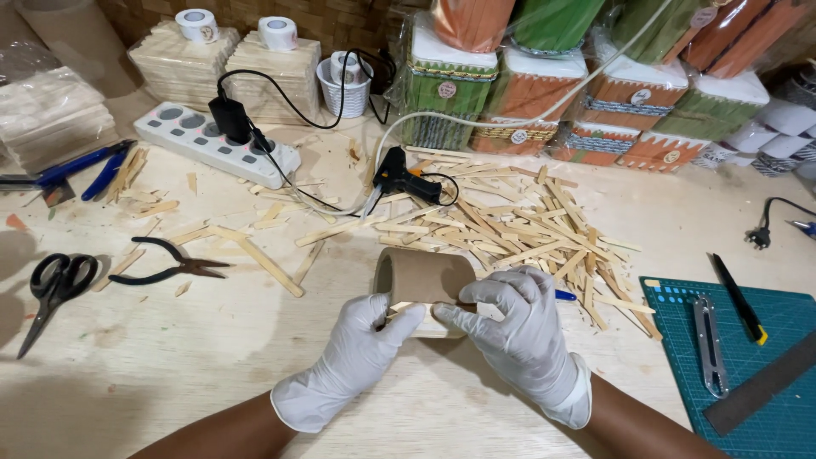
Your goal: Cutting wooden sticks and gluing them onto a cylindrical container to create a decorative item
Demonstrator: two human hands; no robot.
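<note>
On the worktop [170, 357]:
Tube [422, 276]: brown cardboard, lying sideways.
Left hand [361, 344]: fingers closed on a stick [399, 308] at the tube.
Right hand [518, 327]: curled, pinching the tube.
Boxes [544, 102]: green and orange, round labels, stacked behind.

White-gloved hands [442, 336], brown cardboard tube [422, 276], green cutting mat [748, 365].

Craft workshop: glue gun [399, 177], wooden sticks [510, 225]

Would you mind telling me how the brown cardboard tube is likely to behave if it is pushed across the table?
The cardboard tube lies on its side, so it would probably roll easily. It looks hollow and thin-walled, so likely light and prone to denting under a firm squeeze. Both gloved hands, left hand and right hand, rest at its front, which probably steadies it.
</note>
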